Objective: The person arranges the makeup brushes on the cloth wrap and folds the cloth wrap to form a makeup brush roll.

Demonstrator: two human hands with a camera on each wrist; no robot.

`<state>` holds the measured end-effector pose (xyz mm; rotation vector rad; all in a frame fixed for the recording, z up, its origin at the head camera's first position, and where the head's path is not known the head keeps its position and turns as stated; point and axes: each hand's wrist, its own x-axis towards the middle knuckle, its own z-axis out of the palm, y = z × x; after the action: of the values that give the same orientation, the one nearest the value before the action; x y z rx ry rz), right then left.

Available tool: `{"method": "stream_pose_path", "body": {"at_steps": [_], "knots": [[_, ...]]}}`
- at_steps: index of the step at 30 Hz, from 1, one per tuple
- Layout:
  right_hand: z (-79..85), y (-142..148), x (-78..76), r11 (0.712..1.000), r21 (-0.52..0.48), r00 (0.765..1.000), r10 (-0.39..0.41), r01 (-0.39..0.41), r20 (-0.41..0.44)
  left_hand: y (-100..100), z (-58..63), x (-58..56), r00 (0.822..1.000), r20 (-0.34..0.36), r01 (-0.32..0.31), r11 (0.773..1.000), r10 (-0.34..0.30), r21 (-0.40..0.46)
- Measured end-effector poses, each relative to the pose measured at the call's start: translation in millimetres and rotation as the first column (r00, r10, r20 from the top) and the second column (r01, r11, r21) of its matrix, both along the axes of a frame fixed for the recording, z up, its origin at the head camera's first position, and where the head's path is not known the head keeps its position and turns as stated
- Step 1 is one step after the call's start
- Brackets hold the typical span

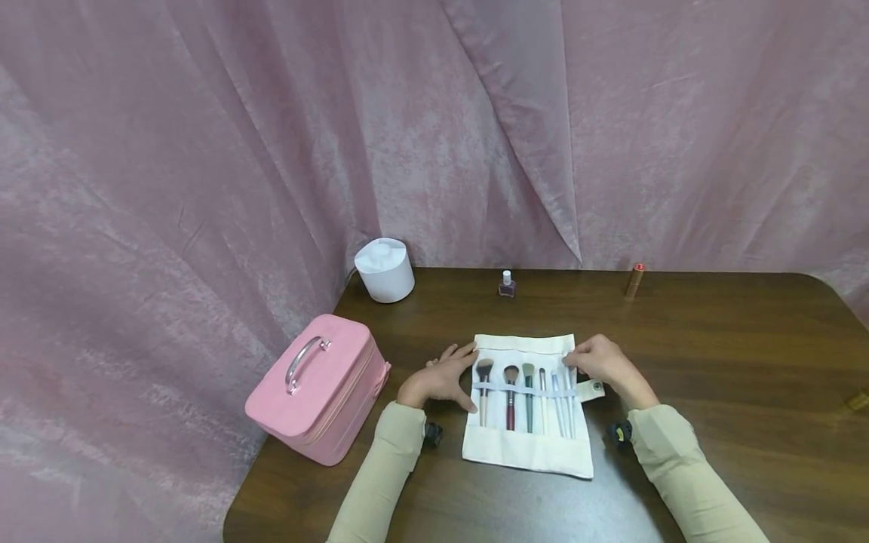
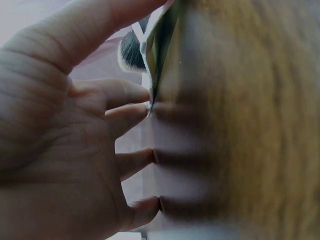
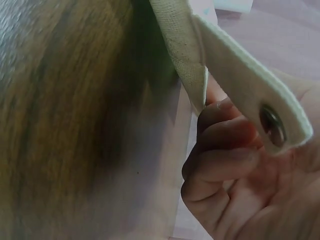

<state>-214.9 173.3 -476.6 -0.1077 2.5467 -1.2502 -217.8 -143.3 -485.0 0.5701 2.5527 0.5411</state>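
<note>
A white cloth brush roll point(image 1: 527, 452) lies spread out on the table, with several makeup brushes point(image 1: 511, 396) upright in a row under a pale band. My left hand point(image 1: 444, 377) rests at its left edge, fingers spread; in the left wrist view the fingertips point(image 2: 145, 207) touch the tabletop and the cloth edge. At the upper right edge, my right hand point(image 1: 600, 360) pinches the cloth beside the top of the last slim brush, which its fingertips partly cover. A snap strap point(image 3: 250, 80) sticks out below that hand, and the curled fingers point(image 3: 220, 165) show beneath it.
A pink case point(image 1: 319, 385) with a silver handle stands left of my left arm. Along the back are a white round container point(image 1: 385, 271), a nail polish bottle point(image 1: 507, 285) and a gold tube point(image 1: 634, 280). Another gold item point(image 1: 858, 400) lies at the far right.
</note>
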Motion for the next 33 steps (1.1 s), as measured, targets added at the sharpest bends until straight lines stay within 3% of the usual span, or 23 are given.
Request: {"method": "stream_pose_path", "body": {"at_steps": [22,33], "knots": [[0.5,-4.2,3.4,0.993,0.099,0.996,0.075,-0.070,-0.048,-1.9,-2.0,-1.6,1.000,0.000,-0.004,1.000,0.004,0.008],[-1.3,-7.3,8.5,0.976,0.205,0.996,0.083,-0.074,-0.035,-1.3,-0.4,-1.8,1.000,-0.005,0.009,1.000,-0.009,-0.018]]}}
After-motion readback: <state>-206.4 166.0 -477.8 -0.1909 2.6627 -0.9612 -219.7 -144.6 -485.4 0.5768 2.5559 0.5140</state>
